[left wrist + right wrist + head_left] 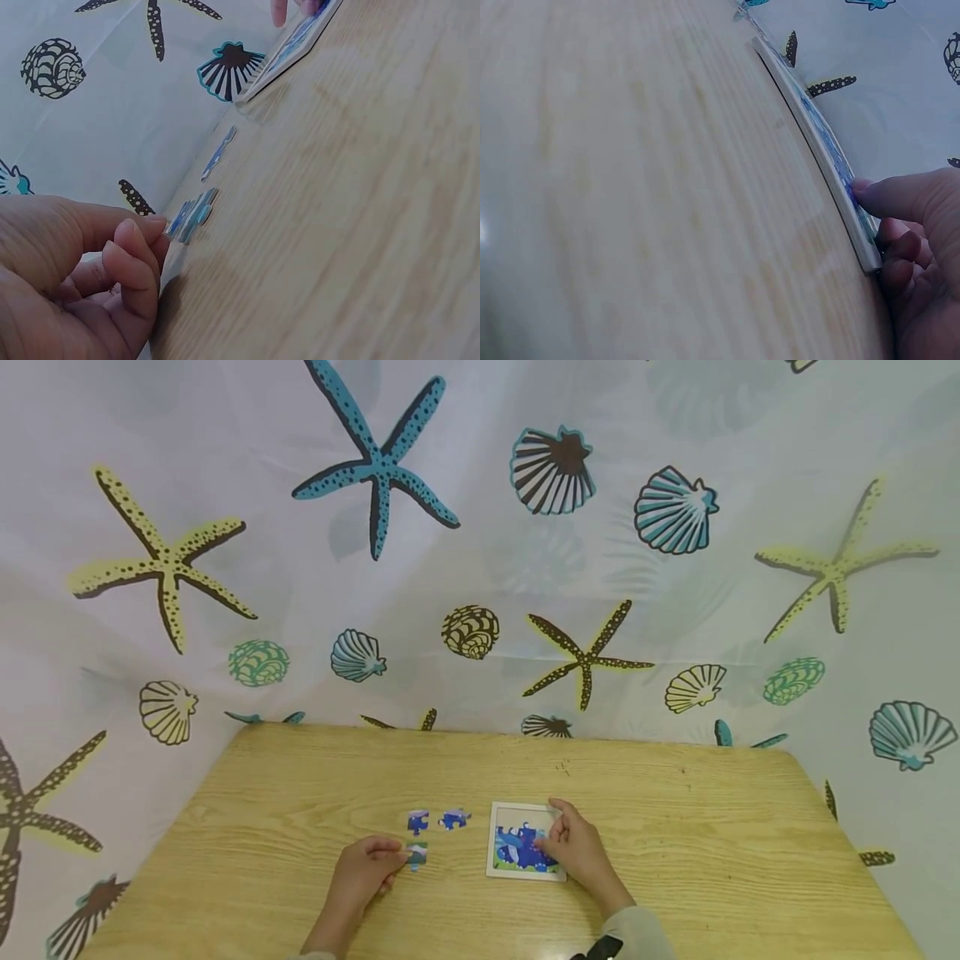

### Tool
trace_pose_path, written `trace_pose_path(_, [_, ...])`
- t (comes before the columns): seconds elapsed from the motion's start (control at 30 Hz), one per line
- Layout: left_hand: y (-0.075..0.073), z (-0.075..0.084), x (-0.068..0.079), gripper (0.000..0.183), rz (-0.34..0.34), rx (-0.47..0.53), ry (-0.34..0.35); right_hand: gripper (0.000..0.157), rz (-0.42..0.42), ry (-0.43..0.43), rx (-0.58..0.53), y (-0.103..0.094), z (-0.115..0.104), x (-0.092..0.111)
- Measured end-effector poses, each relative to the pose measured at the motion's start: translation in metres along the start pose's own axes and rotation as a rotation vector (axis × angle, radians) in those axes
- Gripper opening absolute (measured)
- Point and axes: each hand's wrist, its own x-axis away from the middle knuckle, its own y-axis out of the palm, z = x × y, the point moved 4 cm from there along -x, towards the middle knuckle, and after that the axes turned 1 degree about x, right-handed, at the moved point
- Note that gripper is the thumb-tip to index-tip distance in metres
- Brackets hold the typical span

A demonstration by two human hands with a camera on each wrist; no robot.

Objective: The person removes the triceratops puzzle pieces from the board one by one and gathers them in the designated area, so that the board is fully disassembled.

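Observation:
My left hand (367, 870) pinches the left edge of a green and grey-blue jigsaw puzzle piece (417, 853) between thumb and forefinger, low over the table; in the left wrist view its other fingers are curled. Two blue and purple pieces, a left one (417, 821) and a right one (453, 819), lie just beyond it. To the right is a white-framed puzzle tray (525, 876), partly filled with a blue picture (517, 847). The right hand (579, 850) holds the tray's right side, its thumb (900, 196) on the picture and fingers along the edge.
Everything lies on a wooden table (712, 843) with light grain. Behind and beside it hangs a pale cloth (480, 552) printed with starfish and shells. A dark band (603, 948) shows at the right wrist.

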Motion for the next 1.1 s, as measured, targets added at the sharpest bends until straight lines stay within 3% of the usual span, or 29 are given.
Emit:
trace_pose_path(0.2, [0.01,-0.001,-0.002,0.025,-0.027,0.004,0.013,0.061,0.0,0.009,0.006,0.001,0.003,-0.001])
trace_pose_path(0.43, [0.035,0.01,-0.004,0.026,-0.114,0.075,0.042,0.062,0.005,-0.004,0.002,0.0,0.001,-0.001])
trace_pose_path(0.87, [0.089,0.019,-0.011,0.035,-0.363,0.119,0.083,0.061,-0.003,0.0,-0.004,0.0,0.003,-0.001])
trace_pose_path(1.1, [0.115,0.02,-0.014,0.037,-0.446,0.075,0.075,0.061,-0.003,0.004,-0.004,0.0,0.003,-0.002])
